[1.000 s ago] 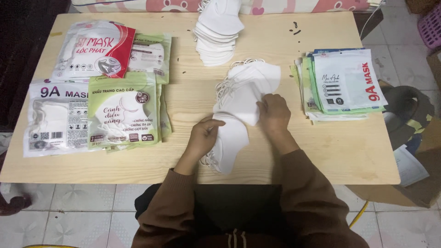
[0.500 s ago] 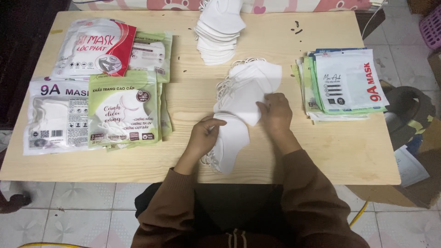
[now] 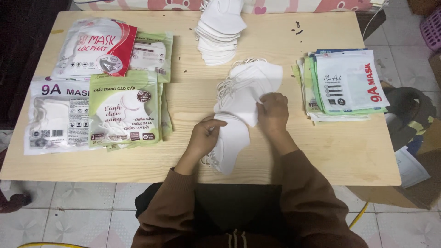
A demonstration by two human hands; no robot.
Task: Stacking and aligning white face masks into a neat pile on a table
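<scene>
Masks of soft white fabric, folded flat, lie fanned in a loose pile (image 3: 250,87) at the wooden tabletop's (image 3: 285,156) middle. Left hand (image 3: 205,136) curls over a small stack (image 3: 229,144) near the front edge; right hand (image 3: 273,109) pinches a mask at the pile's edge. Glossy packets (image 3: 124,108) lie left.

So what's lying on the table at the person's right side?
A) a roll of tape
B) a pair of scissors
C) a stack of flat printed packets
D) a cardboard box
C: a stack of flat printed packets lies near the right edge of the wooden table, beyond the right hand.
</scene>
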